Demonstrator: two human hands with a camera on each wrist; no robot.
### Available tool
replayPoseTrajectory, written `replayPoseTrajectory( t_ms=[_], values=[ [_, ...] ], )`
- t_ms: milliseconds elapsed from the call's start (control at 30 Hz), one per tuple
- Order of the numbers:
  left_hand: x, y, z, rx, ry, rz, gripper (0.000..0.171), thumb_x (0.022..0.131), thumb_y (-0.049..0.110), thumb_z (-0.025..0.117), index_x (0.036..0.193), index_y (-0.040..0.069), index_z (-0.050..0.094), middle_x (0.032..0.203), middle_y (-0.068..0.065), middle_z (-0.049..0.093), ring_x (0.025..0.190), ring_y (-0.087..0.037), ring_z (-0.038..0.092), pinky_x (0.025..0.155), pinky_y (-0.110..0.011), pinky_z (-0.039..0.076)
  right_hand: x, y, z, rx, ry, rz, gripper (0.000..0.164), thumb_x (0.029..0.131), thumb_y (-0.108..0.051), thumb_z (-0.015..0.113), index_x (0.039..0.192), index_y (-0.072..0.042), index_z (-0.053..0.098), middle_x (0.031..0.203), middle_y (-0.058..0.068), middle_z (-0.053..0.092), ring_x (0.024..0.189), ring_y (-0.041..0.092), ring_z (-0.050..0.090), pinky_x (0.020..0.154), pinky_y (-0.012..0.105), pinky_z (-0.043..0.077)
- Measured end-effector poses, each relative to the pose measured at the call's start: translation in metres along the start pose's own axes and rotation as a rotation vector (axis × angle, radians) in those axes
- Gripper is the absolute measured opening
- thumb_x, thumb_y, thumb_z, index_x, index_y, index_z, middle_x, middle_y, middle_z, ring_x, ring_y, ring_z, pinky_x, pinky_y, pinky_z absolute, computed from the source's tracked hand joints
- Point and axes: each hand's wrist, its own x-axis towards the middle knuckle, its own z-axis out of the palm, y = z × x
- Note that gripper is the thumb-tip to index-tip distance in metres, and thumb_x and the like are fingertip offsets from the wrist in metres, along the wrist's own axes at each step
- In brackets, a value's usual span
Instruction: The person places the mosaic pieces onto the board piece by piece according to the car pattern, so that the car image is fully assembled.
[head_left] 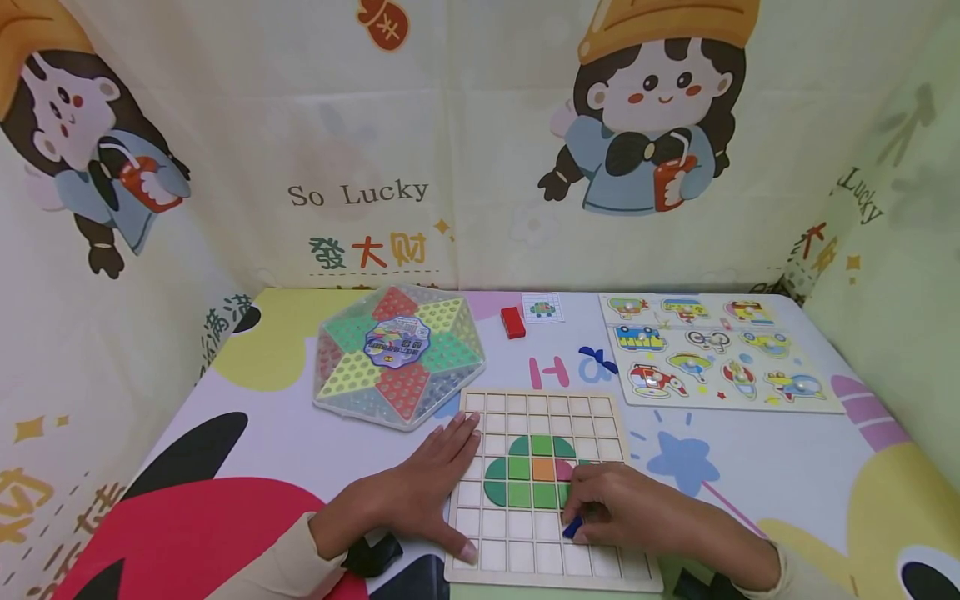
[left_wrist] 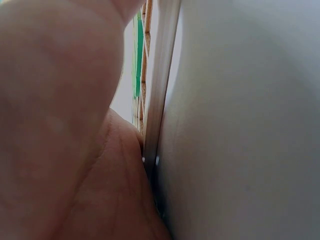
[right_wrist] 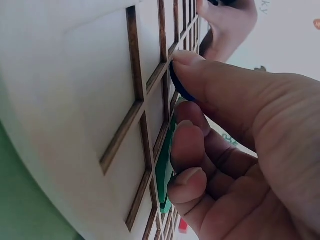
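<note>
A wooden grid board [head_left: 555, 579] lies flat with green, dark green, orange and pink tiles [head_left: 519, 495] set in its middle cells. My left hand [head_left: 423, 479] rests along the board's left side, thumb and fingers spread at the edge. Over the lower cells my right hand [head_left: 637, 510] pinches a small dark blue tile [head_left: 573, 527] between thumb and forefinger. In the right wrist view the blue tile [right_wrist: 180, 84] has a curved edge and is held right at the grid; the other fingers are curled beside dark green tiles [right_wrist: 164, 167].
Behind the board lie a hexagonal Chinese checkers box [head_left: 397, 354], a red block [head_left: 513, 322], a small pattern card [head_left: 542, 307] and a blue ribbon-like piece [head_left: 597, 359]. A vehicle puzzle board [head_left: 727, 354] is at the back right. A printed curtain [head_left: 495, 150] hangs behind the table.
</note>
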Motion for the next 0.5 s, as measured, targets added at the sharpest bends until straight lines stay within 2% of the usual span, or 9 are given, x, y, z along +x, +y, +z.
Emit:
replayPoseTrajectory(
  t_ms=[267, 500],
  values=[
    [-0.0004, 0.0, -0.0002, 0.009, 0.003, 0.0, 0.126, 0.071, 0.074, 0.068, 0.156, 0.005, 0.004, 0.162, -0.005, -0.014, 0.145, -0.023, -0.018, 0.115, -0.051, -0.001, -0.0007, -0.0013, -0.0005, -0.053, 0.001, -0.026, 0.012, 0.085, -0.03, 0.076, 0.093, -0.021, 0.074, 0.09, -0.021, 0.053, 0.077, -0.004, 0.049, 0.071, 0.019, 0.045],
    [0.0002, -0.0008, 0.0002, 0.006, 0.004, 0.004, 0.126, 0.071, 0.074, 0.067, 0.156, 0.005, 0.005, 0.162, -0.005, -0.014, 0.145, -0.023, -0.018, 0.115, -0.051, -0.001, 0.0004, -0.0009, -0.0049, -0.001, -0.015, 0.012, 0.011, 0.087, -0.027, 0.075, 0.096, -0.022, 0.075, 0.092, -0.02, 0.055, 0.08, -0.002, 0.051, 0.071, 0.019, 0.047]
  ],
)
